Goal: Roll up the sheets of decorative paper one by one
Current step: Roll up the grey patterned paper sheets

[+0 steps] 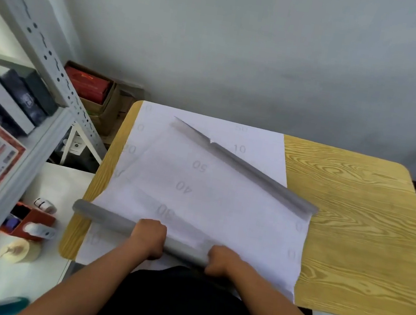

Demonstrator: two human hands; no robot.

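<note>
A red holder (35, 220) left of the table (352, 233) carries small bottles. The left hand (149, 237) and right hand (221, 260) both curl around the grey rolled end (103, 216) of the sheet (209, 198) spread on the table.

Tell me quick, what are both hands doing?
Left hand: fingers curled round the grey paper roll.
Right hand: fingers curled round the same roll.

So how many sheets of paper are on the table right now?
2 visible: the top sheet, curled at both ends, and a flat one beneath it. More may be hidden underneath.
</note>
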